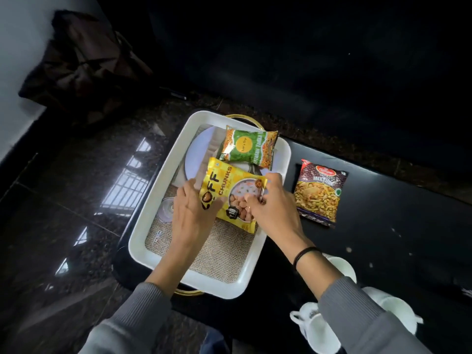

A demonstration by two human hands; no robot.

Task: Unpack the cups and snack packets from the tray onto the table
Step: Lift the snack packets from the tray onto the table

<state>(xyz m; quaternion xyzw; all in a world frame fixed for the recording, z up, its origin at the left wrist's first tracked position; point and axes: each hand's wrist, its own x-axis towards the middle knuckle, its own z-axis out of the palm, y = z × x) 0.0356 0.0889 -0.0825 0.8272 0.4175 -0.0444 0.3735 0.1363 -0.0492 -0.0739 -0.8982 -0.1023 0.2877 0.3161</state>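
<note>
A white tray (163,172) with a burlap liner sits on the black table (383,238). Over it, both my hands hold a yellow snack packet (231,190): my left hand (190,213) grips its left edge, my right hand (273,203) pinches its right edge. A green snack packet (249,146) lies at the tray's far end, partly on a white plate (198,154). A clear glass (166,208) shows in the tray beside my left hand. A dark mixture packet (319,192) lies on the table right of the tray. White cups (319,328) stand near the table's front, partly hidden by my right sleeve.
The tray has gold handles (190,292) at its near and far ends. Glossy dark floor (63,200) lies left of the table. A dark brown bundle (81,65) rests by the wall at the far left. Beyond the table all is dark.
</note>
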